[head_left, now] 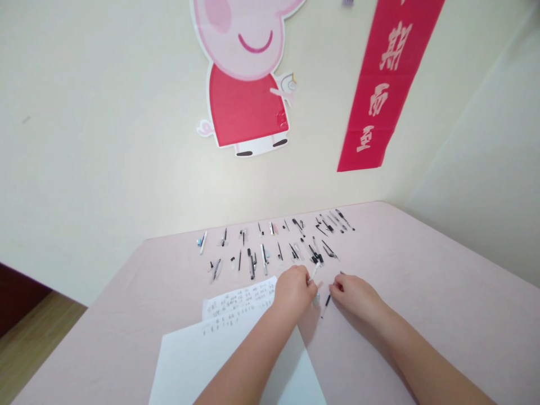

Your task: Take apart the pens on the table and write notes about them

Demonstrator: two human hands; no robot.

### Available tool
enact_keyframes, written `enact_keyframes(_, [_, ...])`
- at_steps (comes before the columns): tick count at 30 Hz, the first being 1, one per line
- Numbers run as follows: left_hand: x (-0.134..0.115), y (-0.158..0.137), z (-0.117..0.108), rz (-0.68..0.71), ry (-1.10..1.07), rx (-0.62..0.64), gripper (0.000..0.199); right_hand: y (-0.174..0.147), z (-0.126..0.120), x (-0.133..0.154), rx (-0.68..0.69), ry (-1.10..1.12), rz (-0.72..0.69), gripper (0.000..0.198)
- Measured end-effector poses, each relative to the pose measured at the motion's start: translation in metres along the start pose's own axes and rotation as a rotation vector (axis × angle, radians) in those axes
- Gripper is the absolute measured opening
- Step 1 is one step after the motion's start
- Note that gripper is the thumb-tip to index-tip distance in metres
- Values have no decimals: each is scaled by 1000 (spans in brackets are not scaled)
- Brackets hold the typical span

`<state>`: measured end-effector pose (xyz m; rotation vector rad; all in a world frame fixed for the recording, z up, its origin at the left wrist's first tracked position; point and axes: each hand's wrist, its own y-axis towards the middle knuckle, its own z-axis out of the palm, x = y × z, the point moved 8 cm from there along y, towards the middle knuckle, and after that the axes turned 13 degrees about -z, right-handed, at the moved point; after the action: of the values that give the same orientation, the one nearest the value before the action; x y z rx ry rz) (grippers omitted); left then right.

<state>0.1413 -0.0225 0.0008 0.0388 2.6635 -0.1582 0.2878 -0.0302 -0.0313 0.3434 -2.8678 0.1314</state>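
Note:
Over the upper right of the paper, my left hand (pixel 295 286) is closed, pinching a slim white pen barrel (pixel 314 272) that points up and away. My right hand (pixel 353 293) is a little to the right, its fingers curled together. A small dark tip (pixel 342 273) shows just behind those fingers, but what they hold is mostly hidden. On the table between both hands lies a pen refill (pixel 325 307), dark at its upper end and pale below. Beside it, next to the left fingertips, is a small clear bluish piece (pixel 316 299), too blurred to name.
Two rough rows of pens and pen parts (pixel 252 263) run along the back of the pink table (pixel 464 315). White paper (pixel 202 360) lies in front, partly over a handwritten sheet (pixel 236 301). Behind, the wall carries a pig cutout (pixel 248 107) and a red banner (pixel 382 84).

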Motion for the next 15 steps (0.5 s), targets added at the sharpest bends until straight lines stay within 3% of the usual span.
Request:
enact_keyframes(2, [13, -8, -5, 7, -285, 64, 4, -1, 2, 5, 1, -18, -17, 23])
enact_keyframes(4, [29, -18, 0, -54, -609, 208, 3, -1, 4, 11, -6, -19, -38, 22])
enact_keyframes(8, [52, -44, 18, -185, -1082, 470, 14, -1, 7, 16, -15, 14, -70, 21])
enact_keyframes(12, [69, -57, 26, -308, -1277, 503, 22, 0, 2, 14, -68, 83, -124, 14])
enact_keyframes(15, [75, -56, 27, -316, -1369, 478, 26, 0, -1, 16, -81, 121, -234, 29])
